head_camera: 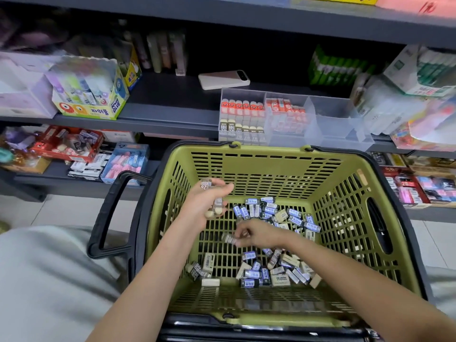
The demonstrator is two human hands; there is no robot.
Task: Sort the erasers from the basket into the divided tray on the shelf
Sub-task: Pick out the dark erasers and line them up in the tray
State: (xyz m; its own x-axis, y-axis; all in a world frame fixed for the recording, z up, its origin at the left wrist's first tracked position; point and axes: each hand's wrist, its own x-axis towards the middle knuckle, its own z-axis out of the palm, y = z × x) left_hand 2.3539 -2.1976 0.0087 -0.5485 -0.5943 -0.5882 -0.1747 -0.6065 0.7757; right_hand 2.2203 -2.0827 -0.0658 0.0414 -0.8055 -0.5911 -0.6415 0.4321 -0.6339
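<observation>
Left hand (207, 201): raised over the olive-green slotted plastic basket (259, 169), fingers curled around a few sleeved erasers (217, 204).
Right hand (256, 235): low in the basket, fingertips pinching one blurred eraser (228, 238).
Loose erasers (274, 267): scattered on the basket floor.
Clear divided tray (345, 134): on the shelf behind the basket, left compartments stocked.

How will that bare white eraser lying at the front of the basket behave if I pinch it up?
The bare white eraser is a small solid block, so probably stiff and light. It has flat faces, so it should slide, not roll. With no paper sleeve it may grip fingers well. It looks too big to drop through the basket slots.
</observation>
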